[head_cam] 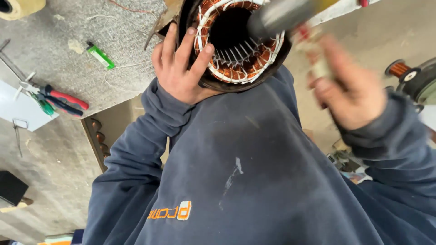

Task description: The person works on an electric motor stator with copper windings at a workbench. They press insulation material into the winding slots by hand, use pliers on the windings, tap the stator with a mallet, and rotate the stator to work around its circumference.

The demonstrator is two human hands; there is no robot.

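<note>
A round motor stator with copper windings and white lacing rests against my chest, its bore facing up. My left hand grips its rim on the left, with two fingers laid over the windings. My right hand, blurred by motion, holds a hammer by its handle. The hammer's grey metal head is over the stator's upper right edge. My dark blue sweatshirt fills the lower half of the view.
A grey workbench lies to the left with a green lighter, red-handled pliers, green-handled cutters and a white sheet. A roll of tape sits at the top left. A copper wire spool stands at the right.
</note>
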